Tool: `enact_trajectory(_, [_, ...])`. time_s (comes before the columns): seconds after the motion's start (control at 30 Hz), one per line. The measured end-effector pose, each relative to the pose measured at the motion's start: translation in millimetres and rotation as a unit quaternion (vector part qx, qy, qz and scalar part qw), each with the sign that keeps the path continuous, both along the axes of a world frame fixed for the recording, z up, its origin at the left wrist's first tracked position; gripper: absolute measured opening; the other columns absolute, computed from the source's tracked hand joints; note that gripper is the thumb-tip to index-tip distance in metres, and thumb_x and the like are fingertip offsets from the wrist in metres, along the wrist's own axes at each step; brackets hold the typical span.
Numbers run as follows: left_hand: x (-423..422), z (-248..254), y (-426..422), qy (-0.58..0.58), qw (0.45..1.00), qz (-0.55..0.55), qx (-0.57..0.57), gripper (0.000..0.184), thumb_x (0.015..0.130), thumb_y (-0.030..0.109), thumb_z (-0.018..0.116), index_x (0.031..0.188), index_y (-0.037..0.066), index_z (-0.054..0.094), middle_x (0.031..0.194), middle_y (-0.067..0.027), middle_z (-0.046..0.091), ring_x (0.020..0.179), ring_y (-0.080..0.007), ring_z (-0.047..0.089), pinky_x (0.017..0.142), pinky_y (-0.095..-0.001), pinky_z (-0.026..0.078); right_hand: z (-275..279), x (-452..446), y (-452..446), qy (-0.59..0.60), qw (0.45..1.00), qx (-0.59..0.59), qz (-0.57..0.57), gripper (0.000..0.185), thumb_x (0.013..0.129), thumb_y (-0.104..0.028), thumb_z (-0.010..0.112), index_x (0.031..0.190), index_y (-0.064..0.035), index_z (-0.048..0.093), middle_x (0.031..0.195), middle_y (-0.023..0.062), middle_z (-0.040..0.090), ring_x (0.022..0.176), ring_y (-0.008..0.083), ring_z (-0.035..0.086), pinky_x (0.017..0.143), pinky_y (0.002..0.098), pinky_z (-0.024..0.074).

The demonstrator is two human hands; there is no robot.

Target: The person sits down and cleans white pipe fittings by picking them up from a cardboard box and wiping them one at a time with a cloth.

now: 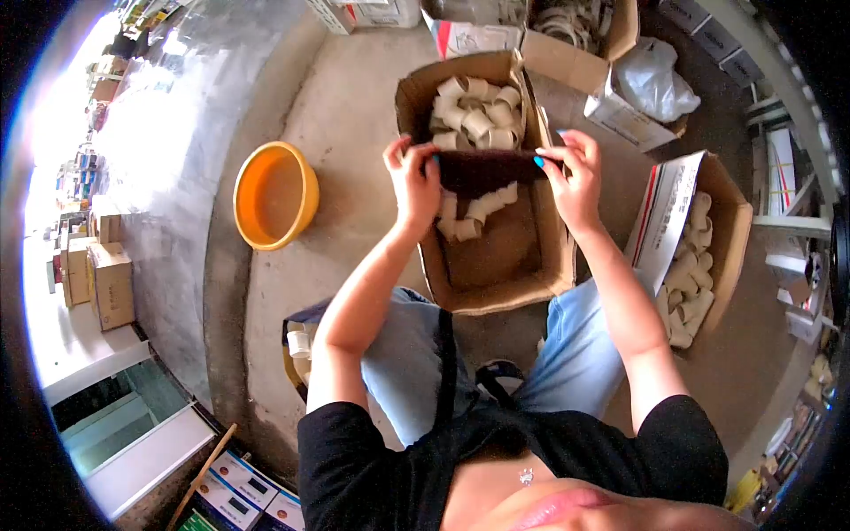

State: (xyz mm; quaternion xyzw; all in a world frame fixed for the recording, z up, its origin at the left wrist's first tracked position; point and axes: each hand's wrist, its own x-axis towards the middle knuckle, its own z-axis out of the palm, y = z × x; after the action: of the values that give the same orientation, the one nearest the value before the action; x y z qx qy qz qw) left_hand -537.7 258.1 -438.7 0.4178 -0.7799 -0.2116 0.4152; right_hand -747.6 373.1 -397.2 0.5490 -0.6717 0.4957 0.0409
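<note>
Between my hands stretches a dark brown strip (487,168), gripped near its two ends; its material is hard to make out. My left hand (414,181) pinches the left end with thumb and fingers. At the right end, my right hand (574,177) pinches it the same way. The strip spans a long cardboard box (509,296) standing between my knees. Beyond the strip, cream pipe elbows (478,119) are heaped in the far part of the box. Several more pipe elbows (478,212) lie on the near part's brown bottom.
A yellow basin (310,196) sits on the floor at left. At right stands another cardboard box (730,234) of pipe fittings (686,283). More open boxes (567,57) and a plastic bag (655,80) are at the back. A white fitting (299,343) shows beside my left leg.
</note>
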Motion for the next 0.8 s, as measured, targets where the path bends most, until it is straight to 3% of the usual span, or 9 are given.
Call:
enact_trajectory(0.03, [1.1, 0.9, -0.7, 0.008, 1.0, 0.002, 0.001, 0.022, 0.075, -0.002, 0.054, 0.095, 0.007, 0.059, 0.111, -0.0156, 0.043, 0.108, -0.0308, 0.042, 0.089, -0.0378, 0.038, 8.4, 4.7, 2.5, -0.01, 0.999, -0.003, 0.038, 0.014, 0.07, -0.002, 0.067, 0.082, -0.0049, 0.062, 0.101, 0.0094, 0.052, 0.091, 0.0233, 0.054, 0.078, 0.0313, 0.0444])
enact_trajectory(0.13, [2.2, 12.4, -0.8, 0.041, 0.999, -0.016, 0.001, 0.022, 0.08, -0.003, 0.051, 0.097, 0.007, 0.06, 0.105, -0.011, 0.047, 0.101, -0.022, 0.048, 0.083, -0.0288, 0.042, 3.8, 11.5, 8.2, -0.072, 0.992, -0.003, 0.099, 0.014, 0.076, -0.003, 0.062, 0.088, -0.0036, 0.055, 0.085, 0.0101, 0.06, 0.078, 0.0261, 0.059, 0.072, 0.0325, 0.0468])
enact_trajectory(0.3, [8.6, 20.8, 18.1, 0.13, 0.974, -0.061, 0.176, 0.019, 0.083, -0.003, 0.048, 0.098, 0.002, 0.058, 0.09, -0.006, 0.057, 0.083, -0.0119, 0.053, 0.076, -0.0236, 0.042, 10.6, 23.6, 18.6, -0.116, 0.991, 0.049, 0.033, 0.011, 0.084, -0.011, 0.056, 0.09, -0.0036, 0.05, 0.078, 0.0139, 0.06, 0.071, 0.0311, 0.061, 0.064, 0.0361, 0.0471])
enact_trajectory(0.4, [9.9, 17.0, 19.3, 0.161, 0.967, -0.066, 0.187, 0.017, 0.084, -0.003, 0.048, 0.097, 0.001, 0.057, 0.091, -0.0053, 0.058, 0.083, -0.0117, 0.053, 0.075, -0.0242, 0.043, 9.3, 22.5, 20.8, -0.126, 0.989, 0.075, 0.019, 0.014, 0.085, -0.014, 0.056, 0.089, -0.0035, 0.048, 0.077, 0.0145, 0.059, 0.071, 0.0304, 0.06, 0.062, 0.0364, 0.0462])
enact_trajectory(0.43, [9.5, 19.2, 18.2, 0.112, 0.985, -0.059, 0.115, 0.016, 0.083, -0.003, 0.049, 0.096, 0.002, 0.056, 0.09, -0.0064, 0.059, 0.082, -0.0136, 0.054, 0.075, -0.0254, 0.043, 5.0, 20.0, 19.4, -0.131, 0.988, 0.076, 0.026, 0.015, 0.085, -0.014, 0.056, 0.089, -0.0031, 0.048, 0.078, 0.0141, 0.059, 0.072, 0.0285, 0.06, 0.064, 0.0358, 0.0461])
enact_trajectory(0.47, [11.6, 20.7, 20.0, 0.06, 0.996, -0.048, 0.045, 0.016, 0.078, 0.0, 0.054, 0.094, 0.004, 0.057, 0.089, -0.0137, 0.057, 0.082, -0.0278, 0.056, 0.071, -0.0337, 0.045, 0.5, 16.6, 19.7, -0.135, 0.987, 0.079, 0.033, 0.016, 0.084, -0.015, 0.057, 0.089, -0.0027, 0.048, 0.078, 0.0136, 0.06, 0.073, 0.0266, 0.06, 0.065, 0.0352, 0.0459])
enact_trajectory(0.63, [21.8, 13.7, 14.1, 0.05, 0.992, -0.073, 0.088, 0.015, 0.076, 0.006, 0.059, 0.091, 0.005, 0.059, 0.089, -0.014, 0.057, 0.081, -0.0273, 0.058, 0.072, -0.0339, 0.046, 0.0, 7.7, 27.1, -0.137, 0.985, 0.1, 0.042, 0.018, 0.081, -0.016, 0.061, 0.087, -0.0008, 0.054, 0.078, 0.0106, 0.061, 0.07, 0.02, 0.057, 0.067, 0.0314, 0.0452])
enact_trajectory(0.73, [31.7, 30.1, 31.8, 0.02, 0.98, -0.162, 0.111, 0.018, 0.073, 0.008, 0.063, 0.091, 0.005, 0.06, 0.088, -0.014, 0.057, 0.078, -0.0263, 0.058, 0.073, -0.033, 0.047, 13.8, 7.7, 41.9, -0.146, 0.981, 0.106, 0.07, 0.018, 0.08, -0.016, 0.062, 0.087, -0.0007, 0.055, 0.078, 0.0105, 0.061, 0.071, 0.0193, 0.057, 0.067, 0.0306, 0.0449])
enact_trajectory(0.8, [38.8, 49.2, 56.5, -0.047, 0.983, -0.168, 0.059, 0.023, 0.07, 0.013, 0.068, 0.091, 0.006, 0.061, 0.09, -0.013, 0.056, 0.083, -0.0258, 0.057, 0.076, -0.0335, 0.046, 22.2, 6.6, 59.0, -0.183, 0.973, 0.112, 0.085, 0.018, 0.079, -0.016, 0.063, 0.086, -0.0008, 0.056, 0.079, 0.0088, 0.061, 0.073, 0.0167, 0.056, 0.068, 0.0296, 0.044])
